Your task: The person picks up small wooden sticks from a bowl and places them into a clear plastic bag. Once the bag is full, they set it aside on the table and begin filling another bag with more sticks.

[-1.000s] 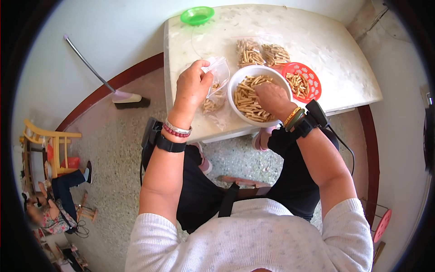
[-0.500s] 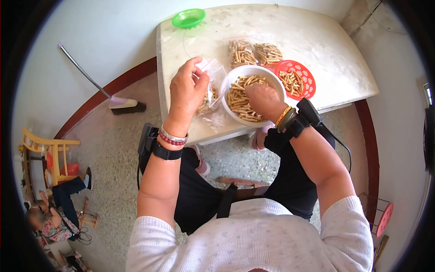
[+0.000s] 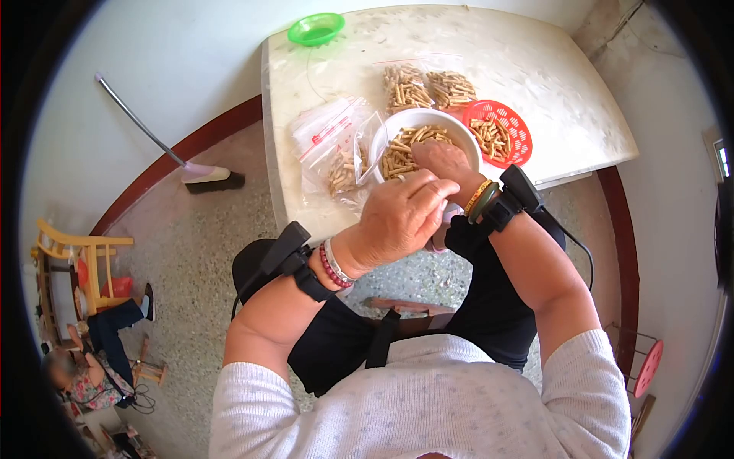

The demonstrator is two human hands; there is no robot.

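Observation:
A white bowl (image 3: 377, 145) full of short tan sticks (image 3: 413, 141) stands near the table's front edge. My right hand (image 3: 442, 159) is down in the bowl, its fingers curled into the sticks and their tips hidden. Just over the bowl's near rim is my left hand (image 3: 401, 218), close to my right wrist, with fingers bent together; whatever they pinch, if anything, cannot be made out. Left of the bowl lies an open clear plastic bag (image 3: 344, 172) with some sticks inside. Flat clear bags with red print (image 3: 321, 130) lie behind and beside it.
Two filled bags of sticks (image 3: 407, 88) lie behind the bowl. A red perforated basket (image 3: 521, 134) with sticks stands at its right. At the table's far left corner is a green bowl (image 3: 316, 30). A broom (image 3: 210, 177) leans by the wall; another person (image 3: 92, 375) sits lower left.
My left hand has moved right and toward me, from above the plastic bags to the bowl's near rim. My right hand stays in the bowl. The printed bags are now uncovered.

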